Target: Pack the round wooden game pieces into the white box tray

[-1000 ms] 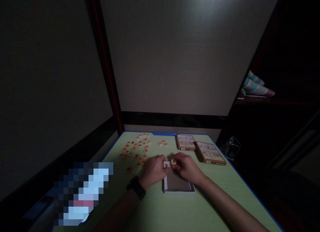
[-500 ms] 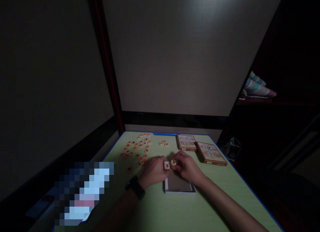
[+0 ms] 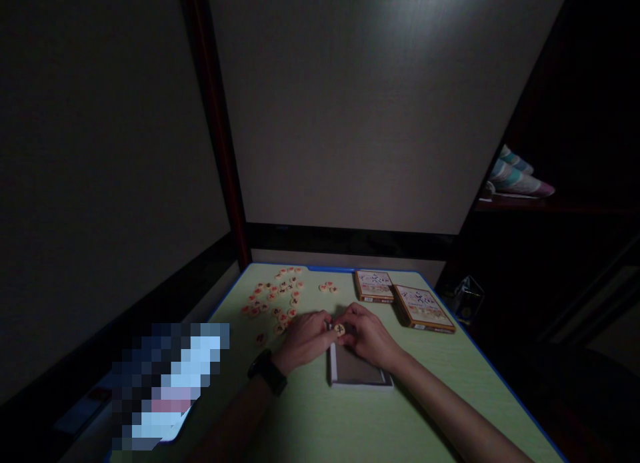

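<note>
A pale round Chinese chess piece (image 3: 340,330) with a dark character shows between my two hands. My right hand (image 3: 367,333) pinches it over the far left corner of a shallow open box (image 3: 361,366). Against that same corner, my left hand (image 3: 310,335), with a dark watch on its wrist, is closed round the box's edge. The box has a white rim and a brown inside; its far part is hidden under my hands. Many loose Chinese chess pieces (image 3: 273,293), marked red or black, lie spread left of my left hand.
Three pieces (image 3: 329,287) lie grouped beyond my hands. Two printed flat boxes, one smaller (image 3: 374,285) and one nearer (image 3: 424,308), rest at the table's back right. A blurred-out bright object (image 3: 175,390) is at the left edge. The green table (image 3: 450,383) has a blue rim.
My right hand has moved slightly left and down with its piece, to the box corner. The piece seen beside my left thumb is now covered. My left hand stays at the corner.
</note>
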Tool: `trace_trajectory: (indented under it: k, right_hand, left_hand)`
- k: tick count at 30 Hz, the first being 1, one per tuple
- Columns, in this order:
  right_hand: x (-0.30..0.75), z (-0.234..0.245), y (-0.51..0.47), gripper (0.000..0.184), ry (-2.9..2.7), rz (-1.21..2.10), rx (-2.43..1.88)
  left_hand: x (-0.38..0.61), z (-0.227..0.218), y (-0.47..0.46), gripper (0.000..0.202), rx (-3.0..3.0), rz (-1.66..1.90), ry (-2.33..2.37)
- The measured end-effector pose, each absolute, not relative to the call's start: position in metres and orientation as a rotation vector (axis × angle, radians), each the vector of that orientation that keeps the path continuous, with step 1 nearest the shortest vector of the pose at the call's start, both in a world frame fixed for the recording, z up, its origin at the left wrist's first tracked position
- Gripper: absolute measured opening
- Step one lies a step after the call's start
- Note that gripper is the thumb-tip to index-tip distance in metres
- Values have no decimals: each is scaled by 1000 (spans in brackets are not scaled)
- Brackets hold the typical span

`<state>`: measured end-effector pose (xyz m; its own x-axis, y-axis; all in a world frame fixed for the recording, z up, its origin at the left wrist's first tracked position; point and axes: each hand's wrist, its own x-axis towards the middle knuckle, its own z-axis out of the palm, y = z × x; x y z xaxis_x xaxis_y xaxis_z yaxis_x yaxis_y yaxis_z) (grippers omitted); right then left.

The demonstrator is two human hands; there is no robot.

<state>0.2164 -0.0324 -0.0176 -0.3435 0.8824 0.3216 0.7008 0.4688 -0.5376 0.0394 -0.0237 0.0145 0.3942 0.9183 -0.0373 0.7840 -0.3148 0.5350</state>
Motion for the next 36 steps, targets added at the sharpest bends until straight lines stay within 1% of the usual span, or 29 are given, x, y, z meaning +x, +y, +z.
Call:
trace_trajectory:
  k: [7,25,36]
  right_hand:
    - [210,-22,-28,24,-2247,280,-1286]
    - [206,-17,-32,16,-2300,237,-1301]
    - [206,-20,-35,21,-2349,142,-1305]
  left_hand:
    - [37,4,-17,18,2182,407,1462]
    - [39,4,-18,19,2219,390,1455]
    - [38,-6,-14,19,2252,442,1433]
